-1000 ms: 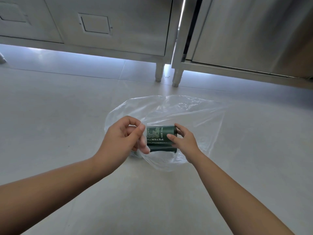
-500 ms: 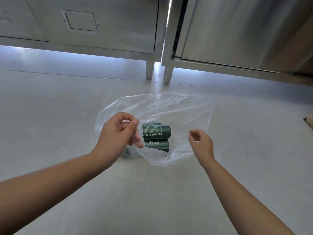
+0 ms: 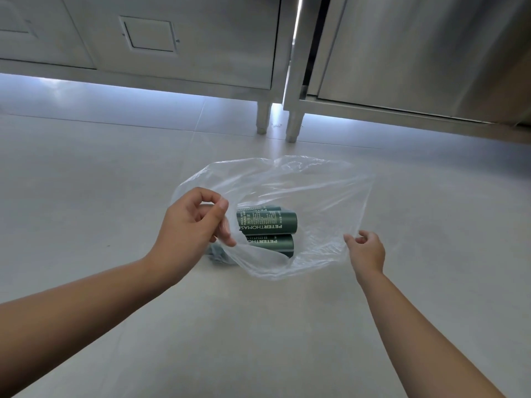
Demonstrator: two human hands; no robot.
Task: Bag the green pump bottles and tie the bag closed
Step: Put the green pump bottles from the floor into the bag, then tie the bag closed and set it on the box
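While your left hand [image 3: 192, 225] pinches the clear bag's [image 3: 324, 202] near rim, your right hand [image 3: 366, 249] hangs loosely curled and empty at its right edge, green pump bottles [image 3: 267, 224] lying stacked inside on the floor [image 3: 86, 182].

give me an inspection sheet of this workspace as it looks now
surface: pale tiled floor, bag lies on it
job's things: clear plastic bag, mouth open, not tied; green bottles lying stacked inside
clutter: nothing seen
hands: left hand pinches the bag's near-left rim; right hand curled at the right rim, grip unclear
cables: nothing seen
surroundings: steel cabinets on short legs behind
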